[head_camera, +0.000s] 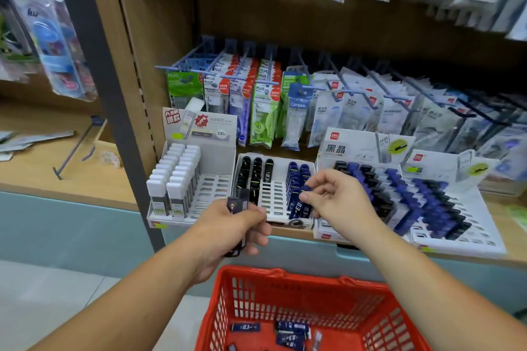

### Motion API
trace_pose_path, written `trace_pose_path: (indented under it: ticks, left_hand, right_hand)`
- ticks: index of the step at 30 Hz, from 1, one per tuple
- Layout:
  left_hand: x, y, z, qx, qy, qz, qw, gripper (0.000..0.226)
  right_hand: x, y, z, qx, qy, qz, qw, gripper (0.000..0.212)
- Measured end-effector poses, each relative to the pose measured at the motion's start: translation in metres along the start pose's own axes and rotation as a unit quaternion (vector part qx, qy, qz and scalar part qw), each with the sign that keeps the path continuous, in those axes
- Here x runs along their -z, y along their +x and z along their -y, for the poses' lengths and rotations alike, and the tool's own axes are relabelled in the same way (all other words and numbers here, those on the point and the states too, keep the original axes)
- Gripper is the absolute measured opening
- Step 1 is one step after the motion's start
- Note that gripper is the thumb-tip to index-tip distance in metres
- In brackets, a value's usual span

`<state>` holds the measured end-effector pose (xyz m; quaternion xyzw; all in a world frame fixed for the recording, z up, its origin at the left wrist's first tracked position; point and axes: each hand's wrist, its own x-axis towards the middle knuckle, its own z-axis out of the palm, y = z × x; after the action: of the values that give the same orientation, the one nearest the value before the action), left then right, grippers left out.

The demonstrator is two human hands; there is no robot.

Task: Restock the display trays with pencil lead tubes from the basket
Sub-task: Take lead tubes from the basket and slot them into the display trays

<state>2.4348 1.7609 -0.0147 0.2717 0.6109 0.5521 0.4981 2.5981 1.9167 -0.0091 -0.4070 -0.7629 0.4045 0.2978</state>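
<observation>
**Seating a blue tube in the middle tray**

The right hand point(336, 199) pinches a blue-capped tube point(306, 188) between thumb and fingertips, at the near end of the blue rows in the middle tray point(272, 196) on the shelf point(296, 232). The left hand point(228, 225) is curled round a small bundle of spare tubes point(238, 202), held just in front of the tray's near edge and above the red basket point(268, 272). Several loose tubes point(292, 326) lie on the basket's bottom.

The step in hand appears to be slotting this one tube upright among its blue neighbours. It will probably go best held by the cap alone, so the fingers do not knock the tubes beside it. The tube should stand vertical over its slot and be pressed straight down until its cap is level with the row; a tilted tube could jam or tip the others.

Colour should likely stay with colour — black-capped tubes point(253, 177) fill the tray's left columns, and the bare slots lie between the two groups. The left hand does well to stay low and steady, offering one tube at a time.
</observation>
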Motion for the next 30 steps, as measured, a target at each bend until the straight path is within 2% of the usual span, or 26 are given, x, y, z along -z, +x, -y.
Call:
trace_pose_path:
  ticks: [5,8,11,17,21,24,26,28,30]
  left_hand:
    - [-0.002,-0.007,-0.004,0.041,-0.007,0.037,0.998,0.039]
    - [-0.003,-0.009,-0.004,0.054,0.003,0.056,0.997,0.045]
    - [-0.003,-0.006,-0.001,0.030,0.030,0.045,0.998,0.037]
    - [0.001,-0.001,0.002,0.004,0.035,0.028,0.999,0.019]
    - [-0.001,-0.003,0.000,0.000,0.059,0.019,0.998,0.020]
    - [-0.002,-0.005,-0.001,-0.009,0.075,0.019,0.997,0.026]
    - [-0.001,-0.005,-0.001,-0.018,0.088,0.019,0.996,0.028]
    - [0.000,-0.006,-0.001,-0.017,0.092,0.014,0.996,0.028]
    - [0.000,-0.007,-0.001,-0.016,0.091,0.014,0.996,0.027]
  right_hand:
    - [-0.001,0.004,-0.003,0.035,-0.010,-0.014,0.999,0.028]
    - [-0.001,0.007,-0.002,0.054,-0.045,-0.012,0.997,0.023]
    - [-0.003,0.007,-0.004,0.064,-0.092,0.003,0.994,0.024]
    - [-0.008,0.011,-0.012,0.040,-0.037,0.017,0.998,0.026]
    - [-0.010,0.006,-0.006,0.077,-0.151,0.016,0.985,0.027]
    - [-0.010,0.003,0.002,0.099,-0.277,0.004,0.956,0.009]
    - [-0.009,0.001,0.006,0.085,-0.335,-0.009,0.938,0.011]
    - [-0.008,-0.001,0.010,0.094,-0.321,-0.026,0.942,0.016]
    - [-0.009,-0.004,0.018,0.107,-0.193,-0.024,0.975,0.021]
